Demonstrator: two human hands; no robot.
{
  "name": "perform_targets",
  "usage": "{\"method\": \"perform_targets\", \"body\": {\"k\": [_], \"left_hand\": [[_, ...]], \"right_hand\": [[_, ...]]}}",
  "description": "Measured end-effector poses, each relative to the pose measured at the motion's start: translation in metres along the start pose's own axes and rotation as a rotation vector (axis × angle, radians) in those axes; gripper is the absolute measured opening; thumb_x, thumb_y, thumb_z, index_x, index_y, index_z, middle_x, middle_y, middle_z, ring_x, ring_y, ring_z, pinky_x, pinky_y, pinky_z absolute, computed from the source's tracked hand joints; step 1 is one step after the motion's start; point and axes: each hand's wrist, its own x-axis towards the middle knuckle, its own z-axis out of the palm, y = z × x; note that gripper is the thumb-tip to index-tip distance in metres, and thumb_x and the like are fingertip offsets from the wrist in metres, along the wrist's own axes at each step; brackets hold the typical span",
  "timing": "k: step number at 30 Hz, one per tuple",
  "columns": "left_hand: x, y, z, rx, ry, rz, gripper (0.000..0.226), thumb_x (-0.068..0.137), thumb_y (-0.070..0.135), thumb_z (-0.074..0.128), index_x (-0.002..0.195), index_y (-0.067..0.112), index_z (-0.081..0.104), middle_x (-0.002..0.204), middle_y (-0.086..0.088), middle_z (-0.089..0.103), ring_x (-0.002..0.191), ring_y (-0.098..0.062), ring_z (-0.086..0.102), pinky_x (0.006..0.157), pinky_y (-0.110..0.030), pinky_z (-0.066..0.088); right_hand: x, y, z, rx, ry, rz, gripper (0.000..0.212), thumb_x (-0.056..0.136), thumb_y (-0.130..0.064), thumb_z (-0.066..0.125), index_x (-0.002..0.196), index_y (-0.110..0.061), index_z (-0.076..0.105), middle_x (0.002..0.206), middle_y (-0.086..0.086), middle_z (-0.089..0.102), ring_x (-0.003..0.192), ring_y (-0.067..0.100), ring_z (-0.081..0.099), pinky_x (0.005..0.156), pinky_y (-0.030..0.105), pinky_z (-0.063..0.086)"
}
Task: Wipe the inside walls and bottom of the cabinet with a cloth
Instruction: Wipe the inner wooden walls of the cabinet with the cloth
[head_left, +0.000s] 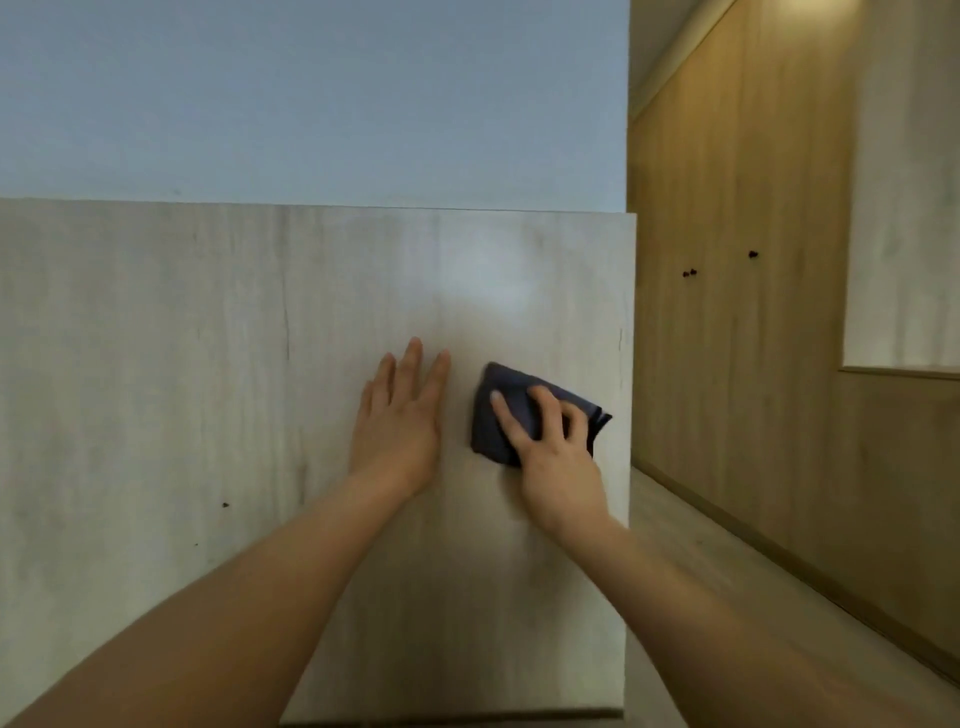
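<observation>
cloth (501, 415) soft, light, bunches easily | our right hand (558, 462) presses it flat on panel (208, 364) | left hand (400, 415) spread, empty

The left hand (402, 415) lies flat on the cabinet panel (208, 364). The cloth (506, 415) lies on the same panel, just right of that hand, under the right hand (553, 452), near the panel's right edge. A wood wall (737, 312) stands to the right, beyond the panel.

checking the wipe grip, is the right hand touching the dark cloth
Touching. The head view shows the right hand with fingers spread on the dark cloth, pressing it against the pale wood panel.
</observation>
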Motion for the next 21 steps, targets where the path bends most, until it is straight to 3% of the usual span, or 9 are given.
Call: {"method": "perform_targets", "body": {"k": [4, 7, 9, 12, 16, 18, 21], "left_hand": [[-0.001, 0.008, 0.008, 0.005, -0.028, -0.047, 0.077, 0.099, 0.008, 0.034, 0.146, 0.035, -0.020, 0.153, 0.004, -0.030, 0.143, -0.026, -0.022, 0.119, -0.040, 0.006], [-0.001, 0.007, 0.008, 0.007, -0.039, -0.071, 0.082, 0.098, 0.005, 0.037, 0.145, 0.036, -0.021, 0.151, 0.007, -0.033, 0.141, -0.023, -0.026, 0.116, -0.040, 0.015], [-0.002, 0.009, 0.007, 0.006, -0.039, -0.073, 0.078, 0.099, 0.006, 0.036, 0.147, 0.035, -0.019, 0.153, 0.005, -0.031, 0.142, -0.024, -0.025, 0.115, -0.039, 0.018], [-0.004, 0.014, 0.006, 0.038, -0.025, -0.084, 0.074, 0.100, 0.008, 0.034, 0.147, 0.034, -0.017, 0.154, 0.003, -0.029, 0.142, -0.025, -0.024, 0.115, -0.040, 0.015], [-0.002, 0.015, 0.006, 0.026, -0.037, -0.117, 0.074, 0.100, 0.009, 0.035, 0.148, 0.036, -0.014, 0.154, 0.005, -0.028, 0.142, -0.023, -0.024, 0.115, -0.041, 0.015], [-0.002, 0.016, 0.005, 0.029, -0.042, -0.134, 0.076, 0.099, 0.008, 0.037, 0.148, 0.037, -0.014, 0.154, 0.006, -0.028, 0.142, -0.022, -0.024, 0.115, -0.041, 0.016], [-0.001, 0.017, 0.004, 0.018, -0.044, -0.153, 0.077, 0.098, 0.005, 0.036, 0.148, 0.037, -0.012, 0.154, 0.007, -0.027, 0.142, -0.021, -0.023, 0.115, -0.040, 0.016]], "right_hand": [[0.026, 0.035, -0.030, 0.053, 0.089, 0.114, 0.075, 0.092, -0.010, 0.043, 0.148, -0.043, 0.005, 0.153, 0.002, 0.003, 0.135, 0.031, 0.007, 0.096, 0.042, 0.042], [0.049, 0.056, -0.045, 0.058, 0.219, 0.210, 0.074, 0.092, -0.008, 0.044, 0.149, -0.041, 0.009, 0.150, 0.005, 0.011, 0.132, 0.030, 0.013, 0.078, 0.037, 0.046], [0.044, 0.055, -0.030, 0.070, 0.280, 0.183, 0.075, 0.090, -0.007, 0.046, 0.150, -0.037, 0.013, 0.150, 0.008, 0.016, 0.129, 0.030, 0.012, 0.078, 0.038, 0.047], [0.004, 0.050, 0.014, 0.044, 0.308, 0.025, 0.080, 0.076, -0.008, 0.068, 0.146, -0.026, 0.034, 0.140, 0.015, 0.033, 0.119, 0.034, 0.026, 0.085, 0.047, 0.051], [-0.020, 0.065, 0.030, -0.073, 0.307, -0.153, 0.079, 0.059, -0.015, 0.083, 0.132, -0.026, 0.055, 0.125, 0.012, 0.052, 0.103, 0.031, 0.047, 0.072, 0.040, 0.055], [-0.002, 0.071, 0.014, -0.110, 0.343, -0.159, 0.079, 0.054, -0.018, 0.086, 0.128, -0.026, 0.059, 0.117, 0.012, 0.058, 0.093, 0.031, 0.056, 0.065, 0.036, 0.054], [0.030, 0.076, -0.008, -0.095, 0.385, -0.113, 0.077, 0.067, -0.021, 0.080, 0.138, -0.024, 0.048, 0.123, 0.014, 0.047, 0.097, 0.032, 0.052, 0.072, 0.039, 0.052]]}}
